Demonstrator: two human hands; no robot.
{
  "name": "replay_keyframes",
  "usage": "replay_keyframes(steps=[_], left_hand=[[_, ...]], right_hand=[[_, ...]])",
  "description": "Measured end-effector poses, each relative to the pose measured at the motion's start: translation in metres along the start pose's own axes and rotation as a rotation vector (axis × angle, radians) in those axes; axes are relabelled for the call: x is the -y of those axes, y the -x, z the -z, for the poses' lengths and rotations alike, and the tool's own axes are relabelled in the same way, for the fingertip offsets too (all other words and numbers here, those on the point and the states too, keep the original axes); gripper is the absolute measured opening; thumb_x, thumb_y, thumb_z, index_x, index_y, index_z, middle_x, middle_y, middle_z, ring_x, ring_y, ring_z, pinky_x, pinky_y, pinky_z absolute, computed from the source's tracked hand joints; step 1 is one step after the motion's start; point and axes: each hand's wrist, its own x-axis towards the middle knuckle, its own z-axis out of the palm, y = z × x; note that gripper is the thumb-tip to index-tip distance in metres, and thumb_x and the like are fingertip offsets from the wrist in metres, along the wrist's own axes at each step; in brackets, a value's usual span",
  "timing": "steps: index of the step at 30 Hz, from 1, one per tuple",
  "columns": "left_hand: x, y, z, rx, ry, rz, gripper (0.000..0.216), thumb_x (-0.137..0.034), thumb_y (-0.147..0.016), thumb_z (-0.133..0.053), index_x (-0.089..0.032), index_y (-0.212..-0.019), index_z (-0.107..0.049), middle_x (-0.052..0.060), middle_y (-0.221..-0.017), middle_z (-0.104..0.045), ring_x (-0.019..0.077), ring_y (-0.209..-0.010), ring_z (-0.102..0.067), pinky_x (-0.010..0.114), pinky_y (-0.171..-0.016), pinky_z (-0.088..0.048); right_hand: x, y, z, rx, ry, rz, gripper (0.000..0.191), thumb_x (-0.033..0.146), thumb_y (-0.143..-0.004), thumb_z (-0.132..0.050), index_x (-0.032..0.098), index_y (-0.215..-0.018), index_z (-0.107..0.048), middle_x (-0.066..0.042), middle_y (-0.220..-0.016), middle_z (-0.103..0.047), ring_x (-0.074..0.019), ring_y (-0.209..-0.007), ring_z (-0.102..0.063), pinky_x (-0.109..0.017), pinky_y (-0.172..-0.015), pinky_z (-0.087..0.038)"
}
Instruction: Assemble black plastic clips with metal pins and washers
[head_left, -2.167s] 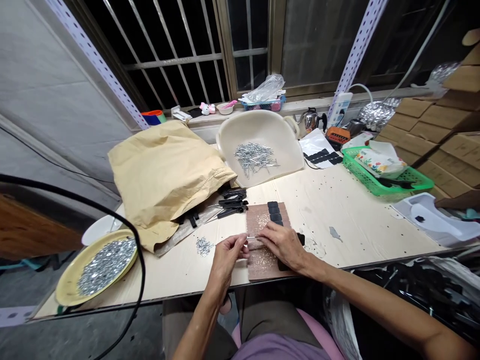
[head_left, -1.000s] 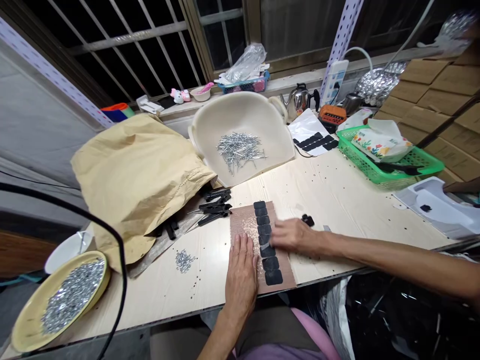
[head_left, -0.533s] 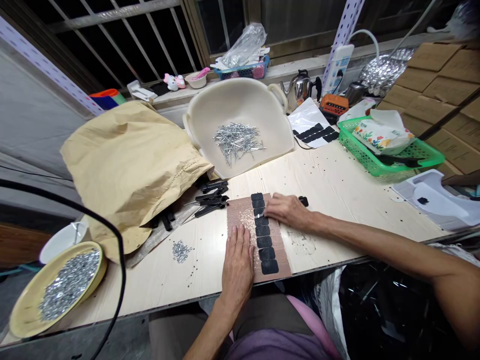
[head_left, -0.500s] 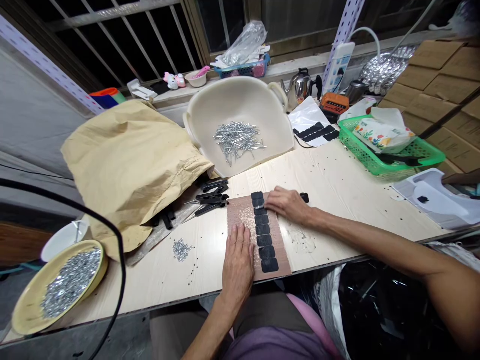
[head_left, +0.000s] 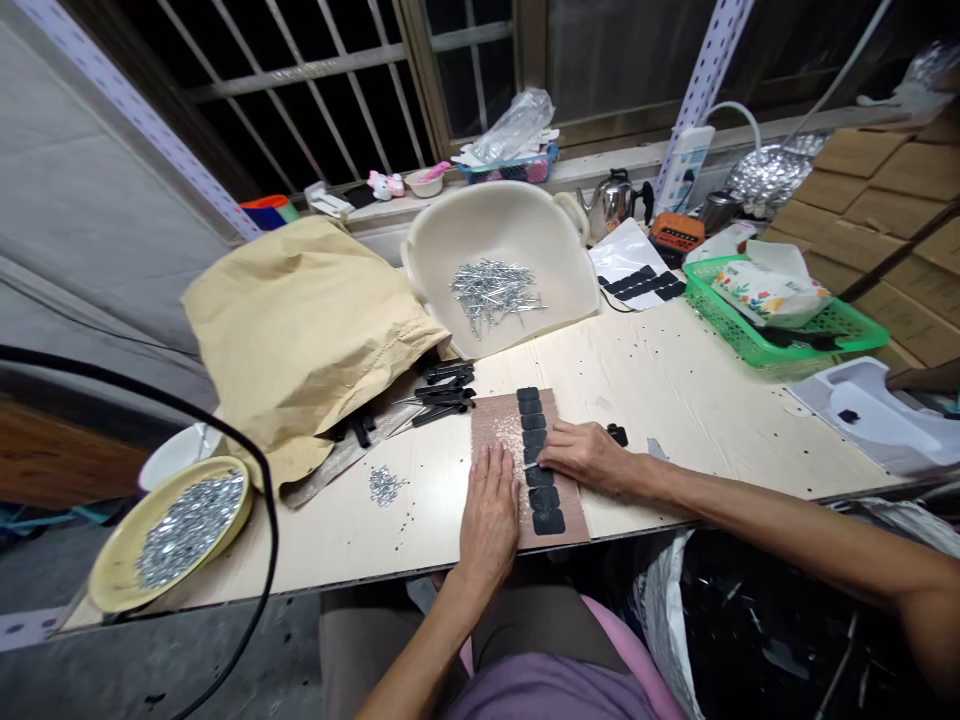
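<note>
text: none legible | labels: none | numbers: none

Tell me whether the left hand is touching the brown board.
Touching. The head view shows the left hand lying flat, palm down, on the left part of the brown board, fingers pressed against its surface with no gap.

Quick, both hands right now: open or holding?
Left hand: open, flat on the brown board.
Right hand: at the black pads; grip cannot be told.
</note>
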Motion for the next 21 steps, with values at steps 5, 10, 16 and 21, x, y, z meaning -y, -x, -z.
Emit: replay_keyframes(steps=[5,10,16,21], left_hand=[[-0.005,0.003,0.004,0.034,-0.027,0.015,0.041,-0.019,-0.094,-0.033,-0.006,-0.132,-0.041,0.017,-0.141,-0.041,0.0274,-0.136,-0.024,0.047,-0.107,-0.036],[-0.007,0.006,0.006,0.032,-0.01,0.038,0.042,-0.019,-0.093,-0.033,-0.006,-0.132,-0.04,0.018,-0.142,-0.038,0.0283,-0.136,-0.024,0.049,-0.106,-0.037],[-0.008,0.009,0.012,-0.012,0.076,0.032,0.041,-0.02,-0.093,-0.035,-0.006,-0.131,-0.041,0.018,-0.141,-0.04,0.0282,-0.135,-0.028,0.048,-0.105,-0.038],[0.003,0.02,0.04,-0.066,0.185,0.017,0.037,-0.017,-0.091,-0.038,-0.012,-0.127,-0.048,0.014,-0.143,-0.038,0.0255,-0.137,-0.026,0.045,-0.106,-0.038]], right_hand=[[-0.016,0.037,0.013,-0.154,-0.004,-0.263,0.026,0.031,-0.093,-0.042,0.018,-0.094,-0.064,-0.006,-0.087,-0.064,-0.0162,-0.082,-0.056,-0.028,-0.069,-0.044],[-0.053,0.084,0.015,-0.069,0.243,-0.463,0.031,0.041,-0.092,-0.042,0.025,-0.088,-0.068,-0.007,-0.089,-0.065,-0.021,-0.083,-0.059,-0.031,-0.058,-0.042],[-0.034,0.02,0.031,-0.131,0.386,-0.342,0.03,0.039,-0.091,-0.045,0.021,-0.093,-0.068,-0.007,-0.093,-0.066,-0.0226,-0.086,-0.054,-0.035,-0.073,-0.04],[0.008,-0.104,0.005,-0.167,0.257,-0.126,0.028,0.03,-0.094,-0.042,0.018,-0.091,-0.067,-0.007,-0.089,-0.067,-0.0193,-0.084,-0.051,-0.032,-0.074,-0.036]])
